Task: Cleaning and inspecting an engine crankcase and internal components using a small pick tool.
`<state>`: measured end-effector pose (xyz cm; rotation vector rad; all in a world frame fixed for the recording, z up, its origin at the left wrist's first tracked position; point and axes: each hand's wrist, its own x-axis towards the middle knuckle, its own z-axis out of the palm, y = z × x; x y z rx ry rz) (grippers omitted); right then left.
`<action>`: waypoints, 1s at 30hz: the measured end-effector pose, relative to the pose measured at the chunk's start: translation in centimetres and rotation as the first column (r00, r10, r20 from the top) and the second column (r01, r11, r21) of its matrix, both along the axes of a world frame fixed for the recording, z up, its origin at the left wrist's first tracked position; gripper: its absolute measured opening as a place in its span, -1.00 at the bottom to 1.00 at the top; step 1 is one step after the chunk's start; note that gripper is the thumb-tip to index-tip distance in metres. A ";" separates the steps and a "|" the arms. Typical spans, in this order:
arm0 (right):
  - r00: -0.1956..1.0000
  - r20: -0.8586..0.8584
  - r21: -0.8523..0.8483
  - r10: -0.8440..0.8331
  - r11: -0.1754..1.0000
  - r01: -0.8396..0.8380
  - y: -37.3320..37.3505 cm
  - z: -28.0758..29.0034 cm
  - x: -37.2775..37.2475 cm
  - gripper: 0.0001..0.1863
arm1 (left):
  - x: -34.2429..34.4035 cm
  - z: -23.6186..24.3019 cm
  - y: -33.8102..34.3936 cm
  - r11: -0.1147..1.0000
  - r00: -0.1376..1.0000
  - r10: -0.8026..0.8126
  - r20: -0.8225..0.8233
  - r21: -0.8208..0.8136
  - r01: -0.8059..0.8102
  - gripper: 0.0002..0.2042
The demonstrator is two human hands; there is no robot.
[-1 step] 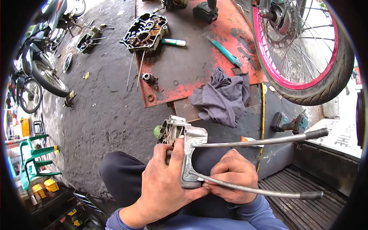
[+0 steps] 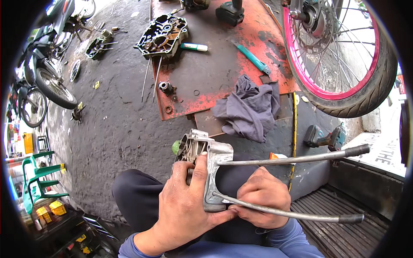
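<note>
A grey metal engine crankcase half (image 2: 219, 152) is held above my lap, two long threaded studs (image 2: 275, 161) sticking out to the right. My left hand (image 2: 183, 202) grips its left side, with fingers over the top and the thumb along the lower edge. Just right of the casing's opening, my right hand (image 2: 264, 200) is closed, fingers curled in a pinch behind the lower stud. Whatever its fingertips hold is hidden. Behind the casing, at its left, part of a green round thing (image 2: 176, 147) shows.
Ahead lies a worn red metal sheet (image 2: 211, 81) with another crankcase half (image 2: 163, 36), a marker (image 2: 194, 47), a teal cutter knife (image 2: 251, 56) and a grey rag (image 2: 249, 109). A pink-rimmed wheel (image 2: 301, 86) stands at right, near a cordless power tool (image 2: 325, 137). Motorcycles (image 2: 53, 81) stand far left.
</note>
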<state>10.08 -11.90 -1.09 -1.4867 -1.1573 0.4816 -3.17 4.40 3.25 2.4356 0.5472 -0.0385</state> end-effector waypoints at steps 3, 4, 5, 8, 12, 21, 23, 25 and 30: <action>0.995 -0.102 0.051 0.010 0.999 -0.005 -0.3 0.2 0.3 -0.79 | 0.3 0.2 -0.3 1.000 1.000 -0.011 0.000 0.005 0.011 0.09; 0.995 -0.102 0.051 0.011 0.999 -0.005 -0.4 0.4 0.3 -0.79 | 0.2 0.2 -0.4 1.000 1.000 -0.009 0.000 0.005 0.009 0.09; 0.996 -0.087 0.047 0.001 0.999 0.003 -0.5 0.7 0.2 -0.79 | 0.2 0.2 -0.5 1.000 1.000 -0.006 0.001 0.004 0.006 0.09; 1.000 -0.016 0.039 -0.003 0.999 0.004 -1.2 0.8 0.3 -0.78 | 0.2 0.5 -0.7 0.999 0.999 -0.027 0.027 0.031 0.026 0.09; 1.000 0.014 0.070 -0.010 0.997 0.009 -1.4 0.8 0.2 -0.80 | 0.3 0.7 -1.1 0.999 0.998 -0.041 0.042 0.018 0.041 0.08; 0.999 -0.002 0.115 0.044 0.992 -0.043 -1.4 1.2 0.5 -0.80 | 0.2 1.4 -1.8 0.999 0.999 -0.039 0.011 0.035 0.039 0.06; 0.998 0.002 0.115 0.061 0.991 -0.061 -1.4 1.3 0.5 -0.81 | 0.0 1.2 -1.8 0.999 0.998 -0.036 0.045 0.021 0.035 0.05; 0.999 0.002 0.128 0.048 0.991 -0.048 -1.8 0.9 0.1 -0.81 | 0.0 1.3 -1.9 0.999 0.998 -0.033 0.045 0.032 0.031 0.05; 0.999 0.014 0.128 0.034 0.991 -0.036 -1.1 1.5 0.0 -0.81 | -0.1 1.6 -2.2 0.999 0.999 -0.025 0.027 0.043 0.024 0.04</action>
